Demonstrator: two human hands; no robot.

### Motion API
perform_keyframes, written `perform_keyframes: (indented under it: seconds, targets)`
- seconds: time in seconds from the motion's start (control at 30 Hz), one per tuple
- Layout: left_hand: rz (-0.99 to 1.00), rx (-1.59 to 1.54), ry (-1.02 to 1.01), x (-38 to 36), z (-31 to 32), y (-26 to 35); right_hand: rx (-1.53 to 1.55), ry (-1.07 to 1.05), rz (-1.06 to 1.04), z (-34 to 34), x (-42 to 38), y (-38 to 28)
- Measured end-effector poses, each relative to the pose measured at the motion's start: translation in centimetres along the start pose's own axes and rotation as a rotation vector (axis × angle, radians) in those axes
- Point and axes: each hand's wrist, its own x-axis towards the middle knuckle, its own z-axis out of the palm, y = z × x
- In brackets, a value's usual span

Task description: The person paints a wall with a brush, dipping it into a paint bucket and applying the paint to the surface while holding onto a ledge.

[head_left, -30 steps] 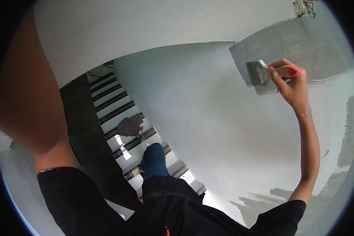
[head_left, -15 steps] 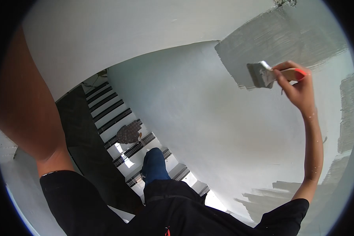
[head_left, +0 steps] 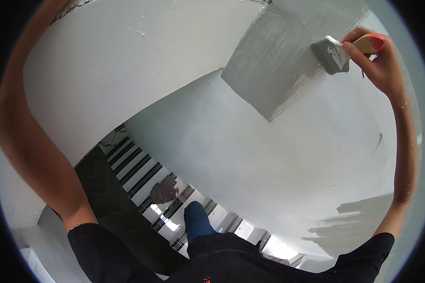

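My right hand (head_left: 380, 63) is closed around the wooden, red-ended handle of a wide paintbrush (head_left: 336, 53). Grey coating covers its bristles, which rest against the wall at the lower right edge of a grey painted patch (head_left: 278, 61). Streaky brush marks run along that edge. On the left, my left arm (head_left: 42, 146) reaches up past the top of the view, so the hand itself is hidden.
Below me a staircase (head_left: 144, 177) with white treads and dark stripes descends beside a dark panel (head_left: 113, 203). A checked cloth-like bundle (head_left: 164, 189) lies on one step. Another streaky grey patch (head_left: 359, 221) marks the wall at lower right.
My right hand and the paintbrush have moved up and right, to the grey patch's lower right edge. The view has shifted, and my left arm now reaches higher in it.
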Motion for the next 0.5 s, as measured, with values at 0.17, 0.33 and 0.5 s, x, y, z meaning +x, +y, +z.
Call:
perform_keyframes:
  seconds: [0.17, 0.33, 0.5]
  targets:
    - [0.002, 0.349, -0.472, 1.3, -1.7, -1.2, 0.224, -0.116, 0.063, 6.8, -4.0, -2.8]
    - [-0.099, 0.560, -0.676, 2.1, -2.6, -0.3, 0.024, -0.172, 0.018, 10.7, -7.1, -0.3]
    - [-0.148, 0.614, -0.766, 2.4, -2.9, 0.6, -0.193, -0.043, 0.125, -0.2, -3.4, -0.7]
